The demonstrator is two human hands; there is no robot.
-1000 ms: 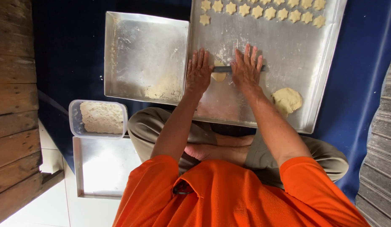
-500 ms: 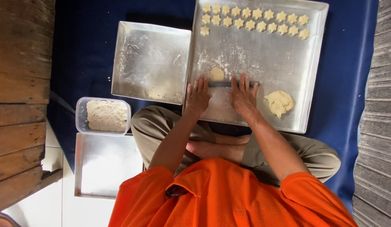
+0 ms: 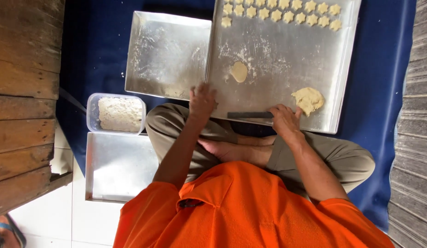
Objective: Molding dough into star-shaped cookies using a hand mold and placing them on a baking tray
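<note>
A large floured metal tray (image 3: 333, 69) lies in front of me on a blue cloth. A flattened round of dough (image 3: 239, 71) rests on its middle. Rows of star-shaped dough pieces (image 3: 282, 13) line its far edge. A lump of dough (image 3: 307, 100) sits at the near right. My right hand (image 3: 284, 120) holds one end of a dark rod (image 3: 249, 115) that lies along the tray's near edge. My left hand (image 3: 202, 98) rests at the tray's near left corner with nothing in it.
A smaller floured tray (image 3: 167, 55) lies left of the large one. A clear tub of flour (image 3: 118, 114) and another metal tray (image 3: 119, 167) sit at my left knee. Wooden boards (image 3: 25, 92) run along the left, and grey planks (image 3: 418, 138) along the right.
Both hands were pressing the rod onto the dough. They have drawn back toward me. The rod now lies at the near edge, and the flattened round is uncovered.
</note>
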